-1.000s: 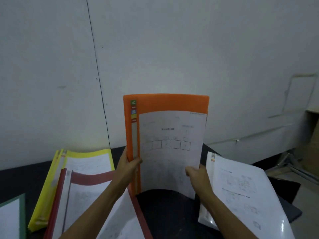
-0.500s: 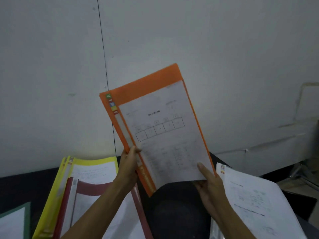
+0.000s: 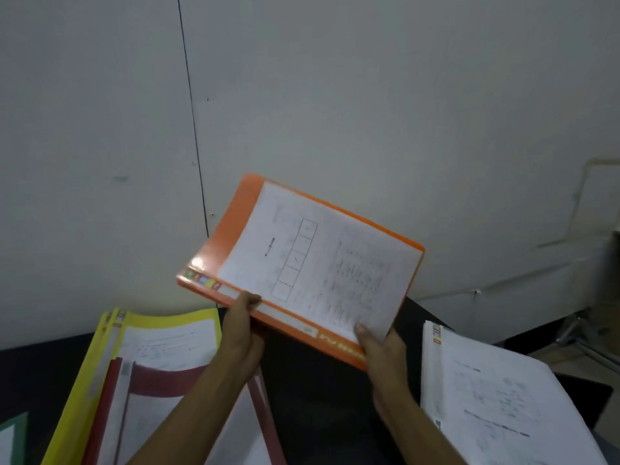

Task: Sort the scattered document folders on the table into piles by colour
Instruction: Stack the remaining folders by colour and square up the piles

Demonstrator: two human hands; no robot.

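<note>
The left grip [image 3: 243,327] pinches the spine edge of the orange folder [image 3: 302,260], with the thumb on top of the clear cover and the fingers curled underneath. The right grip [image 3: 382,350] clamps the same folder near its lower right corner, thumb pressed on the printed sheet and fingers below.

The folder hangs in the middle of the frame, lifted off the table [image 3: 318,404] and tilted. Its spine runs from centre left down toward the lower right, and its far corner points to the right against the pale wall [image 3: 335,95].

Directly under the folder lies a bare dark strip of table, the only open lane. It is bounded on the left by the maroon folder [image 3: 157,382] and on the right by the white pile [image 3: 496,391]. The maroon folder lies on top of the yellow folders [image 3: 161,322], whose far edges sit close to the wall at centre left. A green folder [image 3: 20,427] shows only a corner at the lower left edge of the frame. The white pile fills the lower right, with a sliver of table showing beyond its right side.

Both forearms rise from the bottom of the frame, the left crossing over the maroon folder and the right passing just beside the white pile.
</note>
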